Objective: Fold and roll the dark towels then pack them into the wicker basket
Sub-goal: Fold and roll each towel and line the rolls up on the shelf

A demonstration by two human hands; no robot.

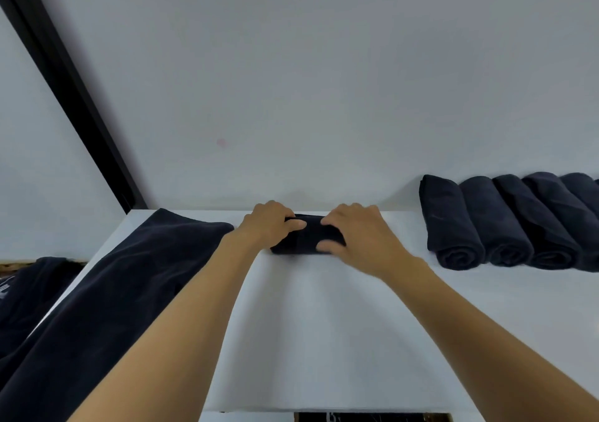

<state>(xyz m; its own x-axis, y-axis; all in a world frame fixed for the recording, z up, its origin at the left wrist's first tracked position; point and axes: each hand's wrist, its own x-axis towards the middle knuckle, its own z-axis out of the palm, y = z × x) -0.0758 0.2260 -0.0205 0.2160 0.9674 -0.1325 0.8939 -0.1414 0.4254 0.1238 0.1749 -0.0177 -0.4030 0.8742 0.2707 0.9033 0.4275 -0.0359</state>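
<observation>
A dark rolled towel (306, 235) at the table's (324, 324) twelve o'clock edge is gripped by left hand (270, 227) and right hand (355, 238), fingers curled closed over it. Rolling seems finished; placement beside the finished rolls (505, 223) at two o'clock is probably called for next.

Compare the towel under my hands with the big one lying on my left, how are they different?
The towel under both hands is rolled into a tight bundle; the towel on the left lies flat and unrolled. The rolled one sits crosswise near the wall; the flat one hangs over the table's left edge. Both are dark.
</observation>
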